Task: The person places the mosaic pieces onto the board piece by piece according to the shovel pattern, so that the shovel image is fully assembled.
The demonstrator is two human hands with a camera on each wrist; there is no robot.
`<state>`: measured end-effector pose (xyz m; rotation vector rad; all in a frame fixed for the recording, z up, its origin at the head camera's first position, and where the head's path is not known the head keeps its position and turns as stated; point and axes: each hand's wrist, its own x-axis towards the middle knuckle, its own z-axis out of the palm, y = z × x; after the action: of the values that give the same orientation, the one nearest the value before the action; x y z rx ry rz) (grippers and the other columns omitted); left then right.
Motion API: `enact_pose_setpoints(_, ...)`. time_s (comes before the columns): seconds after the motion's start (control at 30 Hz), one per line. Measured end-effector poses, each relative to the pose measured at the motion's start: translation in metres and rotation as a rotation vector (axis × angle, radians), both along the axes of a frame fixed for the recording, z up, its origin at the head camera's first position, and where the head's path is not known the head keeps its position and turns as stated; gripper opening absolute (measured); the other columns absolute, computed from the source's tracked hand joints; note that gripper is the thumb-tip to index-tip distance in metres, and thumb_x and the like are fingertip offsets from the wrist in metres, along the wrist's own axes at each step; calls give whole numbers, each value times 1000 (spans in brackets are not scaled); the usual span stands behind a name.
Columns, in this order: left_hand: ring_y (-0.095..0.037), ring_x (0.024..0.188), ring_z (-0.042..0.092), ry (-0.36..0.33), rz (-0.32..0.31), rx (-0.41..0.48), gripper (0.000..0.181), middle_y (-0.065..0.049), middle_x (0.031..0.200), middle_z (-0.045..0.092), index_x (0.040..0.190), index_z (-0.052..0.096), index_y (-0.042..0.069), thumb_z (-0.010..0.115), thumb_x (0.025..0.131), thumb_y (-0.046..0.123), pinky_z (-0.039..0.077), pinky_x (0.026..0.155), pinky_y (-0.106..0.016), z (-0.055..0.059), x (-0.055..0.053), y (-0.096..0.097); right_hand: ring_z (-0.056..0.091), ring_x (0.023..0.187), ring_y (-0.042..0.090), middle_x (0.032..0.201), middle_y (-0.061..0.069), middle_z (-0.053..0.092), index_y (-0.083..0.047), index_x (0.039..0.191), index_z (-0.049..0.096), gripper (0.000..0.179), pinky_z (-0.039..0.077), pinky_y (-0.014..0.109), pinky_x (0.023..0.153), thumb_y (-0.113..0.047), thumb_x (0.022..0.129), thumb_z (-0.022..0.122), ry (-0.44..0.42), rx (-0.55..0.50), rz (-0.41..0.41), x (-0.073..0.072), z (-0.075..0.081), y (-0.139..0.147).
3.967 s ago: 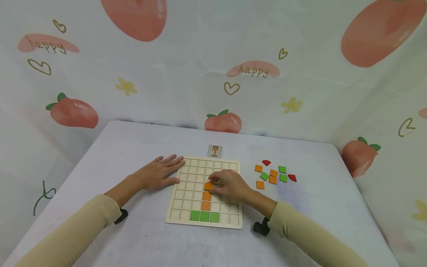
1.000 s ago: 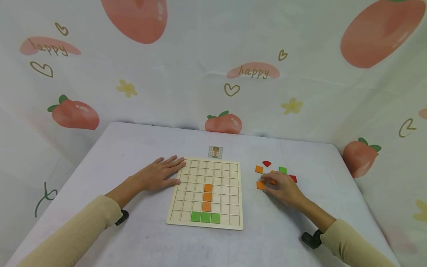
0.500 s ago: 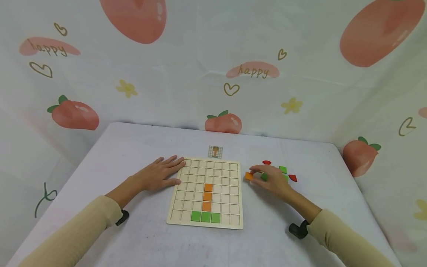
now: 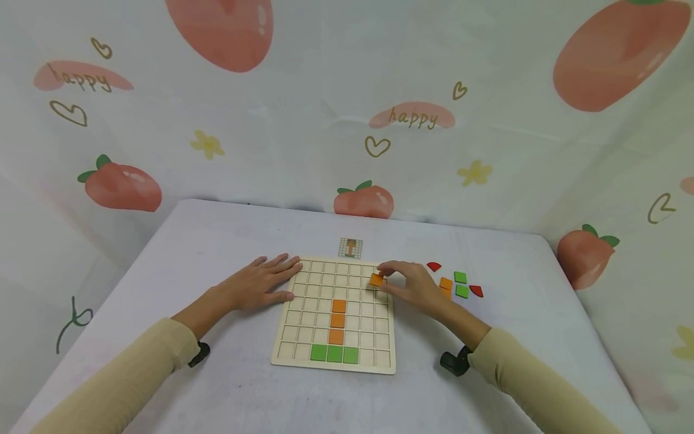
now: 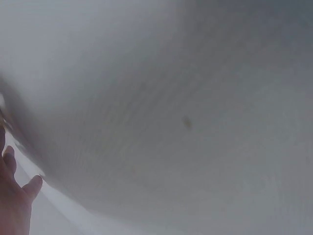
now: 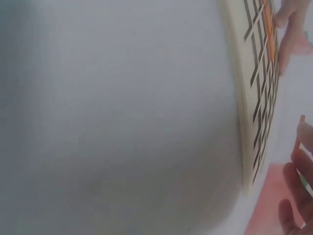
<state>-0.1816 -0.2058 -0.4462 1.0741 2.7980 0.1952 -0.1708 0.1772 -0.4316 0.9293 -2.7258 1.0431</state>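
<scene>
Right hand [image 4: 410, 288] pinches square orange tile [image 4: 376, 280], gridded board [image 4: 307, 318] 2 o'clock; left hand [image 4: 259, 283] straight-fingered, 10 o'clock. Best keep tile level.

- White-covered table [image 4: 233, 389], stretching beneath the left hand [image 4: 260, 283] and right hand [image 4: 414, 289]
- Gridded board [image 4: 308, 317], between the hands, partly under the right
- Small card [image 4: 350, 248], beyond the board, between the hands
- 2 orange tiles [image 4: 446, 283], 2 green tiles [image 4: 461, 292], 2 red pieces [image 4: 476, 291], near the right hand
</scene>
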Motion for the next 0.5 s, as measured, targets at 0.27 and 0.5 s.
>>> enact_pose_setpoints(0.27,-33,149,23,-4,1,1,74,-5,163,26,158,29,15,48,100,56,24,113,-63,2,1,0,66,97,18,105,0,74,-5,118,69,36,51,44,92,-14,86,80,-49,44,39,-1,-3,-28)
enact_pose_setpoints(0.5,-33,149,23,3,-3,3,73,-5,163,26,158,30,15,48,100,56,24,113,-63,2,1,1,66,98,16,106,0,73,-6,117,70,36,49,42,94,-17,85,81,-55,70,83,3,-5,-50)
